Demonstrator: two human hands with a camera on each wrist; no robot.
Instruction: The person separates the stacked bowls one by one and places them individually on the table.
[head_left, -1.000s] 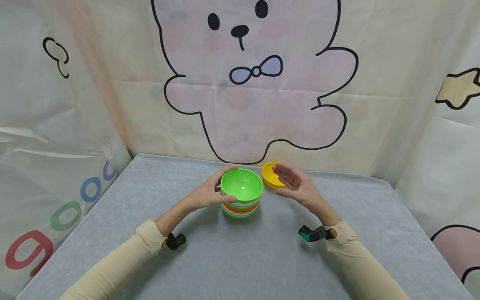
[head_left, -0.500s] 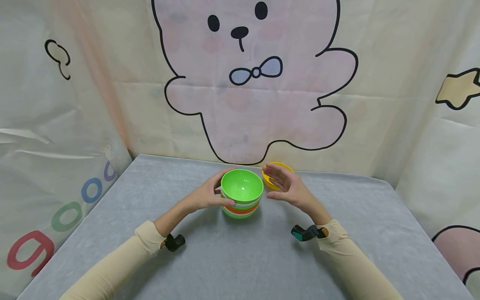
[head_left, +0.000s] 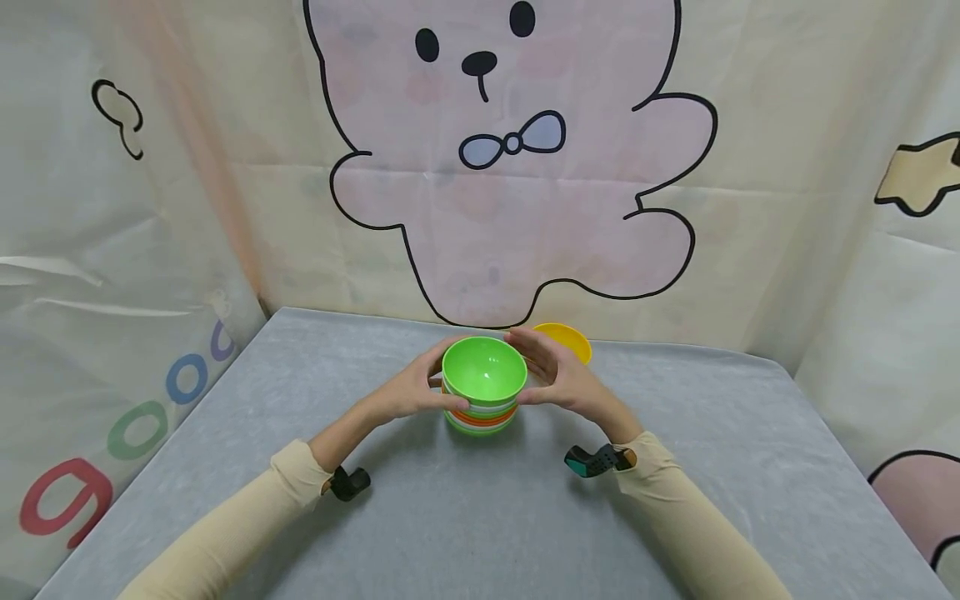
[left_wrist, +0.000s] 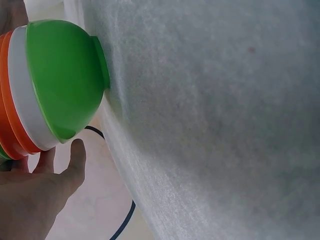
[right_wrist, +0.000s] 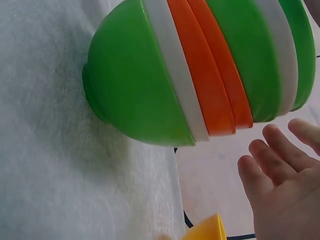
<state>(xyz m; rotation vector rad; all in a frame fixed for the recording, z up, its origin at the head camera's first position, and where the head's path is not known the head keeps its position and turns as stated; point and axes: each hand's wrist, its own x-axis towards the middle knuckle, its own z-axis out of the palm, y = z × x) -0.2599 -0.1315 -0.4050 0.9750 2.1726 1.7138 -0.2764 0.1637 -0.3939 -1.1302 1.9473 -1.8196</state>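
A stack of nested bowls (head_left: 483, 375) stands upright on the grey cloth, a green one on top, with white, orange and green rims beneath. On its left side, my left hand (head_left: 408, 388) grips the stack, thumb in front and fingers behind. The right wrist view shows the green bottom bowl (right_wrist: 132, 80) resting on the cloth. My right hand (head_left: 568, 382) is at the stack's right side with its fingers extended. In that wrist view a small gap separates its fingertips (right_wrist: 256, 145) from the rims; whether the thumb touches cannot be told.
A yellow bowl (head_left: 572, 339) sits behind my right hand, near the back edge of the cloth-covered table (head_left: 465, 517). Printed fabric curtains (head_left: 750, 233) rise behind the table and on both sides.
My right hand has moved left, passing in front of the yellow bowl to the side of the stack. My left hand and the stack have stayed in place.
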